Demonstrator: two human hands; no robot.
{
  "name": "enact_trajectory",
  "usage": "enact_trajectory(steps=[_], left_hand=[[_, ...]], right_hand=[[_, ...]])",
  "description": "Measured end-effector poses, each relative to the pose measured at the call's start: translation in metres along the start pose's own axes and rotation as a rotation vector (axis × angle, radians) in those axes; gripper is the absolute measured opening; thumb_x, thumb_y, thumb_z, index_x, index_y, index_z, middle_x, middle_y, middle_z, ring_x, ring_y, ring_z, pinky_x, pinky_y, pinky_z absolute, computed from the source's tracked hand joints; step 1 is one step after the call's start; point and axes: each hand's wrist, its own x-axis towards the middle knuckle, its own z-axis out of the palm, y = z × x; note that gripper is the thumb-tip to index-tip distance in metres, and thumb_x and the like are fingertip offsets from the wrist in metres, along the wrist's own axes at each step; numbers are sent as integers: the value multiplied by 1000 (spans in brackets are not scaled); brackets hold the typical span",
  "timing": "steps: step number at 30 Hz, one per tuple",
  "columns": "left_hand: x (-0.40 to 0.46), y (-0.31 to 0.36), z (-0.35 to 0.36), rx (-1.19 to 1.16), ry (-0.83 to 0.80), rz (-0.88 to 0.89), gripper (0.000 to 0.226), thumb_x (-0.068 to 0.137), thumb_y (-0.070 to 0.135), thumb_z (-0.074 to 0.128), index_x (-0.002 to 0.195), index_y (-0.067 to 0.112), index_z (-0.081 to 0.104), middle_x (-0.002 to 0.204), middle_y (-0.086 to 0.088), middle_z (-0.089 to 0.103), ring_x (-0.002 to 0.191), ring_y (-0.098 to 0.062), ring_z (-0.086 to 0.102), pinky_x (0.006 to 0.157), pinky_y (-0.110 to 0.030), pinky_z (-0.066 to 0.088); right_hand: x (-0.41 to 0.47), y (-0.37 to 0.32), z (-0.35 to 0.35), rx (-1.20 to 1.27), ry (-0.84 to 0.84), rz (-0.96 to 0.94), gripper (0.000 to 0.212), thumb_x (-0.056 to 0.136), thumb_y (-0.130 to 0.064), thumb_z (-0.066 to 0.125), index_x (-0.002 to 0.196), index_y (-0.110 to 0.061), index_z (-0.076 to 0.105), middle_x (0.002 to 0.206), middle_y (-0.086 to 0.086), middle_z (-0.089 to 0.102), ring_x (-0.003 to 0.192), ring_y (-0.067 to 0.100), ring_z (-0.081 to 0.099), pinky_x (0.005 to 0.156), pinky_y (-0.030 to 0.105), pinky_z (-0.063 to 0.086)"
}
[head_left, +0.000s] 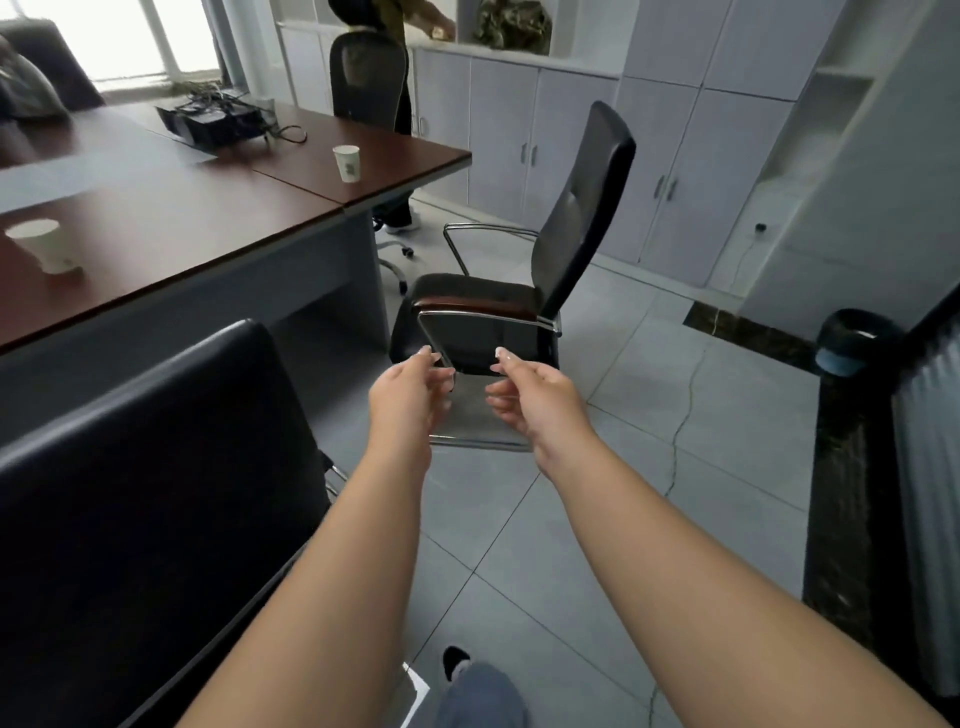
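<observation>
left hand (408, 389) and right hand (535, 395), both open and empty, reach for the near armrest (480, 307) of the office chair (582, 218); pulling there alone could tip it.

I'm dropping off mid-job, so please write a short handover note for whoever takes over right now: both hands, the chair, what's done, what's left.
Left hand: open, holding nothing, stretched toward the near armrest of the chair.
Right hand: open, holding nothing, alongside it.
Chair: stands on the floor off the desk corner, seat facing the desk.
Done: the reach only; whether the hands touch the armrest is unclear.
Left: probably grip the armrest with both hands and move the chair, likely in to the desk.
</observation>
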Motion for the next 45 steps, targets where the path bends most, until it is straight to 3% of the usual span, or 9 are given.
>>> enact_trajectory(steps=[3,8,15,22,25,31,36,42,45], left_hand=[[55,21,13,-34,58,2,17,94,23,52,81,15,60,71,0,62,59,-9,57,52,-17,49],[140,63,19,-117,202,86,16,93,24,53,81,17,60,73,1,63,66,-10,57,65,-22,46],[208,81,7,-228,436,193,16,92,24,54,80,16,60,71,0,62,63,-10,56,59,-21,44],[259,63,-21,-349,692,136,16,92,23,55,76,21,52,69,0,59,63,-8,55,60,-20,44],[289,58,-48,-404,796,104,14,92,27,56,84,16,59,70,1,61,63,-7,56,60,-19,43],[339,48,-95,-629,1058,30,18,87,31,62,76,16,63,61,3,64,59,-10,56,64,-23,45],[361,36,-131,-501,1155,-97,14,88,30,61,85,16,64,74,0,64,61,-10,55,59,-20,44],[388,2,-166,-386,1240,-203,16,89,31,61,76,21,60,80,1,63,69,-9,57,64,-21,45],[409,-26,-181,-382,1219,-286,17,86,35,63,85,18,65,84,0,65,73,-11,59,70,-25,47]], right_hand=[[62,-16,22,-65,-34,9,22,91,-29,58,76,-14,60,65,1,57,57,9,53,57,17,47],[151,-59,81,-181,-154,-2,23,91,-32,57,74,-16,61,66,0,57,59,9,54,57,16,46],[209,-59,157,-223,-412,52,21,90,-33,59,78,-16,62,67,0,59,60,9,56,60,18,49],[258,-22,234,-361,-708,165,20,90,-32,59,80,-15,62,70,1,59,62,11,57,50,13,45],[283,1,269,-455,-839,223,21,90,-31,59,79,-14,61,69,2,57,61,11,53,58,19,44],[338,35,335,-649,-1091,377,21,91,-28,59,77,-12,55,64,2,48,51,9,43,47,14,36],[364,67,375,-757,-1213,486,23,91,-28,57,75,-13,57,63,2,51,50,9,46,48,15,39],[372,135,404,-924,-1248,636,26,91,-32,58,71,-18,50,60,-4,44,34,1,42,43,12,35],[369,170,417,-1013,-1224,669,23,90,-34,59,81,-14,54,72,-2,50,54,2,51,58,16,46]])
